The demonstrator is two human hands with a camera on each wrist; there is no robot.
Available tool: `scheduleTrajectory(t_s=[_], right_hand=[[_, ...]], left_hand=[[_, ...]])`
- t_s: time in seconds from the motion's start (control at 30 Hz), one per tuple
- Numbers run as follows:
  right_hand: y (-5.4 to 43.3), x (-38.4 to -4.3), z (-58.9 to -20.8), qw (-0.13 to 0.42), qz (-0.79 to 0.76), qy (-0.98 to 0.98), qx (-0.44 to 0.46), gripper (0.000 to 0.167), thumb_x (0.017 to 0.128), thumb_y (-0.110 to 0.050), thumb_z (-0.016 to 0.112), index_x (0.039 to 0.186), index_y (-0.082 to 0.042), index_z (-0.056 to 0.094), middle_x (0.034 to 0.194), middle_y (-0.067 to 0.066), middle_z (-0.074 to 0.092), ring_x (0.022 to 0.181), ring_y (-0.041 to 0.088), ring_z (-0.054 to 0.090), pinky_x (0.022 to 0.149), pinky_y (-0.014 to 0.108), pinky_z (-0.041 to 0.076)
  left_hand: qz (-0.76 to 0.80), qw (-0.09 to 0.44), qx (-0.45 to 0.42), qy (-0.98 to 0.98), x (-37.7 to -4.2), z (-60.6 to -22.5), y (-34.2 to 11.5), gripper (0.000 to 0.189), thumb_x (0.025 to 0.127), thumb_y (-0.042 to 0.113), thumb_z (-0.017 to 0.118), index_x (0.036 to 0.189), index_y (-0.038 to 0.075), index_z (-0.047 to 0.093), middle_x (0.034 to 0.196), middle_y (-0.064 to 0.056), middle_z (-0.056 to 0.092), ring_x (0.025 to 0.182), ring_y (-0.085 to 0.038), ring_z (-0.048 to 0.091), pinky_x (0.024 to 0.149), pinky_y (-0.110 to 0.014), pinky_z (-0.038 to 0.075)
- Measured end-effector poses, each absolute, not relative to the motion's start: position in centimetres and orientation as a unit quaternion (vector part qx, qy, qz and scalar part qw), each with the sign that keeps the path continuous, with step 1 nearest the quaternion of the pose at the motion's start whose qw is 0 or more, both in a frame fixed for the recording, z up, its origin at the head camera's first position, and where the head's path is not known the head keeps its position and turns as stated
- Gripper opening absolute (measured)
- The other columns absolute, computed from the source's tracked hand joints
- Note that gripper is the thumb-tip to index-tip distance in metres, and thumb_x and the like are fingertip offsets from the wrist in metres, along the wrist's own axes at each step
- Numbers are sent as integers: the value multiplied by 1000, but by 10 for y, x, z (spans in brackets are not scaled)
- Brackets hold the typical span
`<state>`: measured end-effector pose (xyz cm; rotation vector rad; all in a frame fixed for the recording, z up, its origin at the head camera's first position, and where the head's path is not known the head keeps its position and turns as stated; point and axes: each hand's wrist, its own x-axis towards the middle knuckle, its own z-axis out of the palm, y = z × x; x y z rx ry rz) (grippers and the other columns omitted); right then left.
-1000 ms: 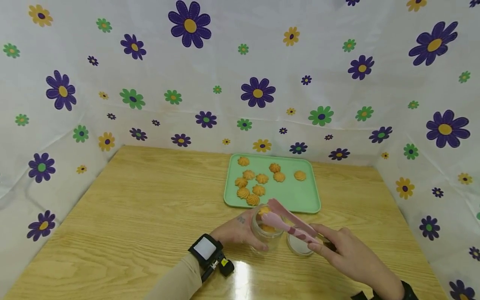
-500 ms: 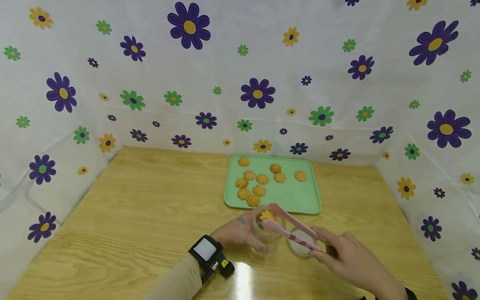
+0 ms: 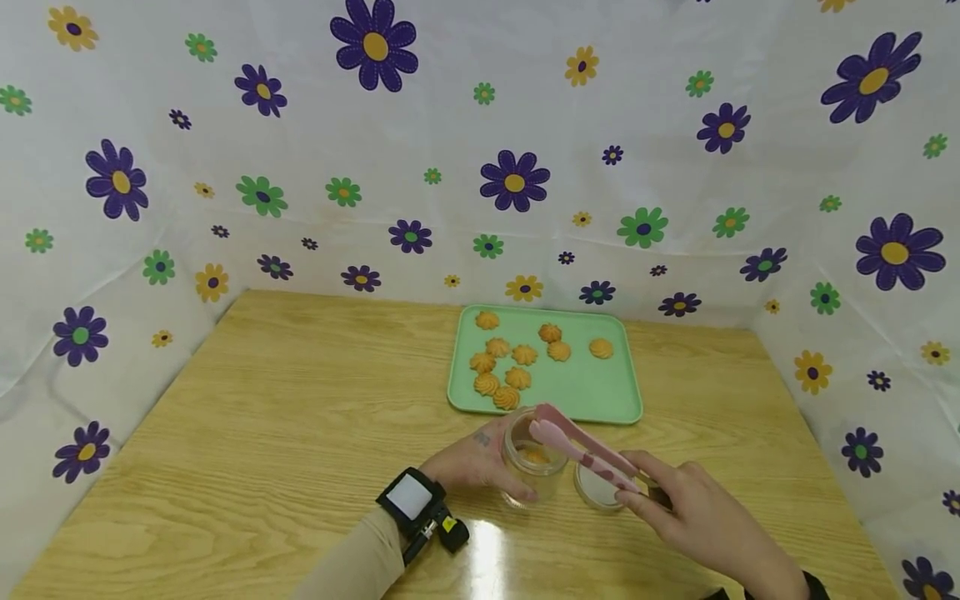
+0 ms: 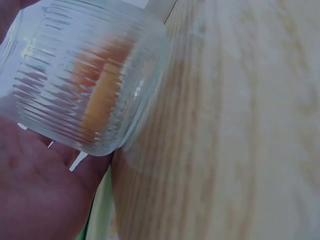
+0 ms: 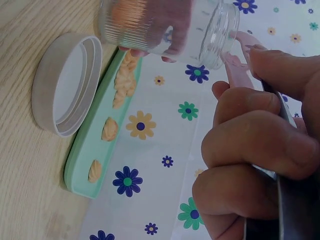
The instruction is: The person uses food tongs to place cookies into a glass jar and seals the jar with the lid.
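Observation:
My left hand (image 3: 480, 460) grips a clear ribbed glass jar (image 4: 55, 85) that stands on the table, fingers and thumb wrapped round its side. Cookies (image 4: 102, 95) lie at the bottom of the jar. With my right hand (image 3: 697, 508) I hold pink tongs (image 3: 600, 467) by the handle. Their tips are close together over the jar's mouth, with no cookie between them. In the right wrist view the curled fingers (image 5: 245, 130) hold the dark metal part of the tongs.
A light green tray (image 3: 592, 392) with several swirl cookies (image 3: 517, 377) lies behind the jar. Just right of the jar a round white lid (image 3: 597, 490) rests on the wooden table (image 3: 300, 417). A flowered cloth (image 3: 450, 125) hangs at the back and sides.
A cookie between the tongs' tips at the jar's mouth has dropped into the jar. The tongs spread to let it go and have since drawn together again. The left hand stays put.

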<state>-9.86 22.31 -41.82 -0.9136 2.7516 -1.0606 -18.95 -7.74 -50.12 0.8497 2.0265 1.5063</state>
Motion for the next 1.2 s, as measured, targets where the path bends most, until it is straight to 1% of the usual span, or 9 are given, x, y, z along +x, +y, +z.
scheduleTrajectory(t_s=[0.2, 0.27, 0.37, 0.47, 0.53, 0.67, 0.77, 0.97, 1.2], right_hand=[[221, -104, -416, 42, -365, 883, -292, 19, 102, -22, 64, 120, -16, 64, 55, -24, 31, 44, -11, 23, 40, 16, 25], [221, -108, -416, 43, -384, 876, -290, 20, 102, -19, 63, 122, -16, 63, 54, -23, 31, 44, -11, 23, 40, 16, 26], [221, -117, -414, 26, -402, 872, -280, 24, 103, -16, 62, 126, -14, 61, 55, -22, 34, 45, -9, 27, 40, 17, 28], [221, -131, -411, 12, -403, 878, -258, 25, 103, -18, 61, 129, -15, 60, 56, -18, 37, 46, -5, 30, 41, 19, 28], [219, -141, -409, 17, -394, 886, -243, 26, 104, -22, 61, 129, -14, 59, 57, -16, 37, 46, -2, 31, 42, 20, 27], [213, -162, -409, 33, -370, 900, -228, 27, 105, -31, 59, 127, -15, 60, 56, -14, 35, 45, 0, 29, 42, 21, 23], [207, -175, -412, 32, -353, 907, -227, 28, 105, -34, 59, 124, -14, 61, 55, -13, 35, 44, 0, 29, 43, 21, 22], [195, -195, -416, 36, -317, 916, -243, 32, 104, -37, 59, 121, -10, 62, 56, -11, 41, 44, 3, 34, 42, 22, 25], [177, -216, -427, 59, -226, 927, -292, 27, 103, -36, 60, 112, -10, 63, 58, -9, 44, 51, 7, 40, 47, 23, 30]], left_hand=[[544, 231, 304, 747, -190, -500, -79, 96, 69, 16, 95, 149, 30, 44, 140, 6, 56, 132, -13, 51, 114, -32, 39], [551, 237, 308, 739, -191, -500, -78, 94, 70, 13, 94, 149, 26, 45, 141, 3, 57, 133, -15, 51, 115, -32, 39], [566, 245, 315, 721, -192, -500, -78, 91, 71, 7, 92, 148, 21, 46, 143, -2, 57, 135, -18, 51, 116, -32, 39], [571, 243, 318, 717, -193, -501, -79, 89, 71, 5, 92, 146, 20, 47, 144, -3, 56, 136, -18, 50, 115, -32, 39], [567, 238, 321, 721, -193, -501, -80, 88, 72, 7, 92, 146, 20, 47, 144, -2, 56, 136, -17, 50, 116, -32, 39], [562, 233, 323, 725, -193, -502, -81, 87, 73, 8, 92, 146, 19, 48, 144, -2, 57, 137, -17, 50, 117, -33, 38], [562, 234, 324, 724, -193, -502, -80, 87, 73, 8, 92, 146, 19, 47, 144, -2, 56, 137, -17, 50, 116, -33, 38], [562, 239, 325, 722, -193, -503, -76, 86, 73, 9, 91, 146, 18, 47, 142, -1, 57, 136, -15, 51, 116, -32, 38], [570, 248, 314, 717, -191, -503, -76, 86, 74, 7, 91, 147, 17, 47, 142, -3, 57, 135, -16, 51, 116, -32, 39]])
